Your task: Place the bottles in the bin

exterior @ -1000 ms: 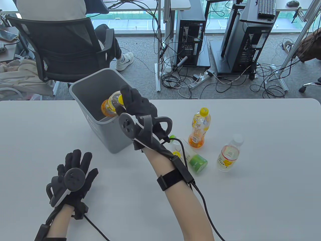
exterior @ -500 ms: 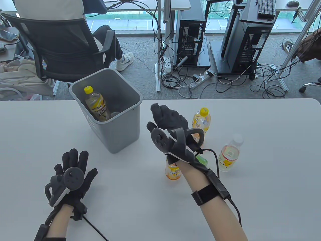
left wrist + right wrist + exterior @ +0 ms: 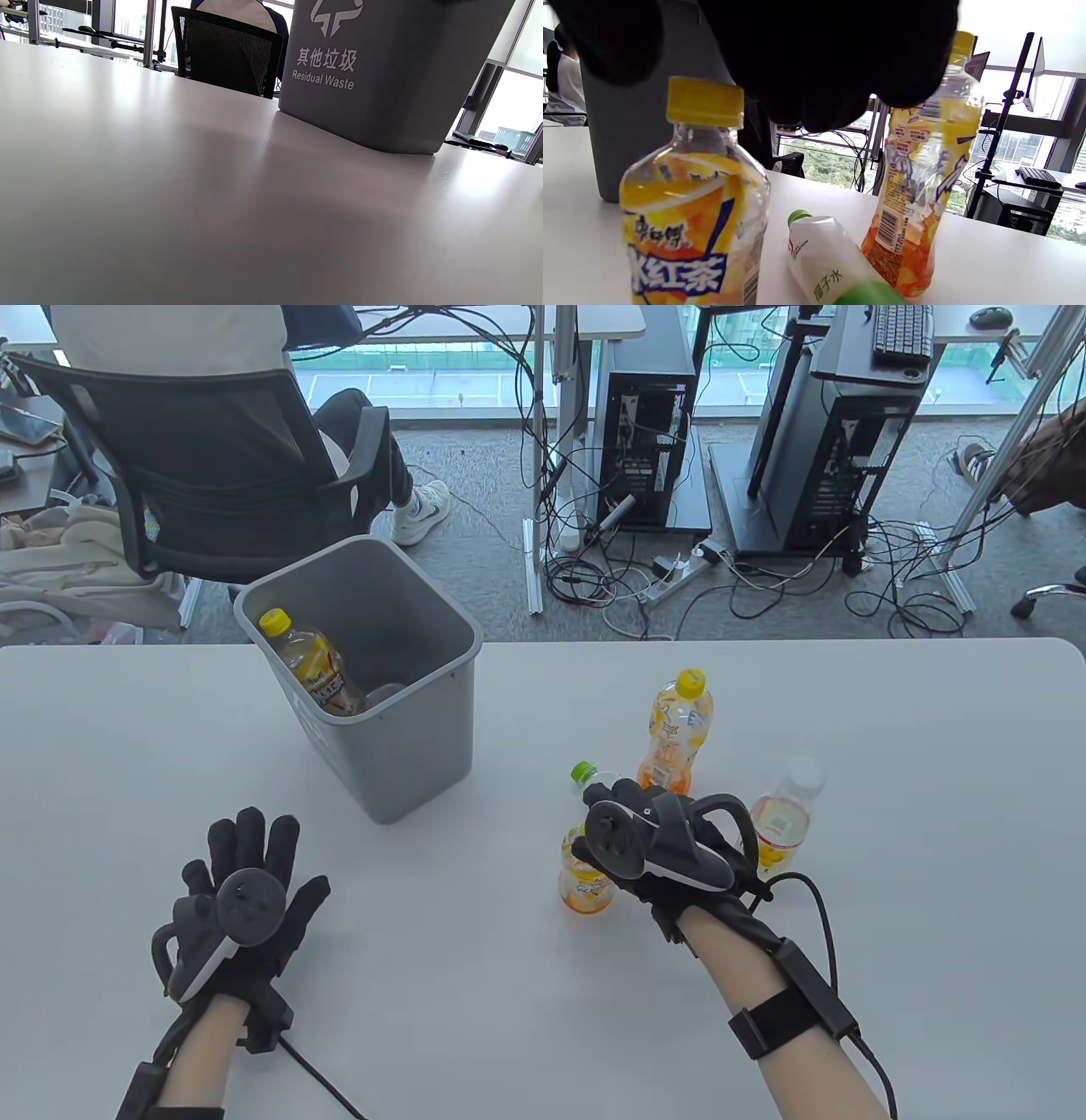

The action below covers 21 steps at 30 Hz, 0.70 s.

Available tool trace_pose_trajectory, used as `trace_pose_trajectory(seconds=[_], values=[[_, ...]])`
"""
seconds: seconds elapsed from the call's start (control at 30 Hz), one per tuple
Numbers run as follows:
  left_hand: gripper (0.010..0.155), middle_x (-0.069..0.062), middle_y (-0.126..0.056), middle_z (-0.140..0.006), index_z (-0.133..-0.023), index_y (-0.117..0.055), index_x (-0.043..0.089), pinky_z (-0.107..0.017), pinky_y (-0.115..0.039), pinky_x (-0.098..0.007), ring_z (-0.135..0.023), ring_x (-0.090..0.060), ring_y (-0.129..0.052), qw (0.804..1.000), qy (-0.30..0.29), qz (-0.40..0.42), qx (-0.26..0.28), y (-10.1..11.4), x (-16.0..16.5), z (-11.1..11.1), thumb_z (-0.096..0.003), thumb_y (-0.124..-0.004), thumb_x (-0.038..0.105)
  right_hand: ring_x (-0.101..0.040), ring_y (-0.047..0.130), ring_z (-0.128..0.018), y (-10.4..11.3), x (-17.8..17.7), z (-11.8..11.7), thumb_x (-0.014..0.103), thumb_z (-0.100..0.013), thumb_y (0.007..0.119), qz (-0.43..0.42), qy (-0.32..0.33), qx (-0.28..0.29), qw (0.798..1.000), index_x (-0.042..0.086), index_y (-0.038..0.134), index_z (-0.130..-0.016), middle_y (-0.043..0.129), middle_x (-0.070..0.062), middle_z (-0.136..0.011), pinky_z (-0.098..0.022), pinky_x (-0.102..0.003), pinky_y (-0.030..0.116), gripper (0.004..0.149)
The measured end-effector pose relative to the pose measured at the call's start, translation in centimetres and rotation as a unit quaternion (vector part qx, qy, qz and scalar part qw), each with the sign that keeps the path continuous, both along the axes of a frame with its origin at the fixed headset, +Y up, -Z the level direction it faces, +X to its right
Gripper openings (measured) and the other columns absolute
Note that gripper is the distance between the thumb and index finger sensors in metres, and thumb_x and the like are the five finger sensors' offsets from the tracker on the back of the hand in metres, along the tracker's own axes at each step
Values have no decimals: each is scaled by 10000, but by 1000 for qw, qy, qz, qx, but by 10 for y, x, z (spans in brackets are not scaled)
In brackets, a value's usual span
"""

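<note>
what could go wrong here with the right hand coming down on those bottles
The bottles stand crowded: the right hand hovers over the lying green-capped bottle, with the short orange bottle and tall orange bottle close beside it. Closing the fingers may knock one over.

A toppled bottle could roll across the table.

The bin already holds a leaning bottle, so the next one may catch on it.

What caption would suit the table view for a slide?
Right hand lowers over bottles on the white table; one yellow-capped bottle lies in the grey bin.
</note>
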<state>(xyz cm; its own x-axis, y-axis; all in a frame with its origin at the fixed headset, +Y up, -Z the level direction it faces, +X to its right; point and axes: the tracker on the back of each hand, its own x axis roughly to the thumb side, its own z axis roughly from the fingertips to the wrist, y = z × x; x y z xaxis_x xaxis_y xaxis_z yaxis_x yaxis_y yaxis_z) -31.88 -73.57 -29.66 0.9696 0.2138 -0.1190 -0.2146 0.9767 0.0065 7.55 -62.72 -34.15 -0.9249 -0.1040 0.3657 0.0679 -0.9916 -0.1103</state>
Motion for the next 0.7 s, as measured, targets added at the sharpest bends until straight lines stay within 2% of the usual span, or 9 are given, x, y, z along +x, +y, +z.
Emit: trace_pose_trajectory(seconds=[0.2, 0.47, 0.57, 0.7], values=[[828, 20, -67, -1277, -1170, -201, 366, -839, -156, -638, -1202, -314, -44, 1000, -3, -6, -4, 0, 1, 0, -488, -516, 716, -223, 947, -557, -9, -3, 0, 615, -445, 793, 24, 2, 12, 1000, 285, 706, -1006, 895, 14, -818, -473, -390, 830, 657], [825, 20, -69, -1277, -1169, -202, 368, -840, -156, -638, -1204, -315, -46, 1000, -3, -2, -4, -1, 1, -1, -489, -516, 715, -226, 957, -547, -6, -7, -7, 582, -441, 838, -16, 5, -23, 1000, 283, 740, -961, 907, 9, -789, -463, -392, 837, 608], [818, 18, -72, -1279, -1170, -215, 377, -838, -160, -646, -1206, -318, -50, 1000, -4, -3, -3, -1, 1, -1, -489, -520, 713, -221, 962, -541, 7, -10, -10, 584, -440, 837, -34, 6, 7, 999, 284, 743, -958, 912, 11, -787, -456, -386, 843, 606], [813, 19, -79, -1281, -1169, -221, 381, -834, -174, -662, -1209, -320, -59, 1000, -5, -6, -2, -2, 1, -1, -490, -522, 712, -229, 956, -565, 40, -11, -19, 562, -439, 846, -113, -36, 55, 991, 292, 734, -967, 901, 7, -814, -477, -391, 835, 604]])
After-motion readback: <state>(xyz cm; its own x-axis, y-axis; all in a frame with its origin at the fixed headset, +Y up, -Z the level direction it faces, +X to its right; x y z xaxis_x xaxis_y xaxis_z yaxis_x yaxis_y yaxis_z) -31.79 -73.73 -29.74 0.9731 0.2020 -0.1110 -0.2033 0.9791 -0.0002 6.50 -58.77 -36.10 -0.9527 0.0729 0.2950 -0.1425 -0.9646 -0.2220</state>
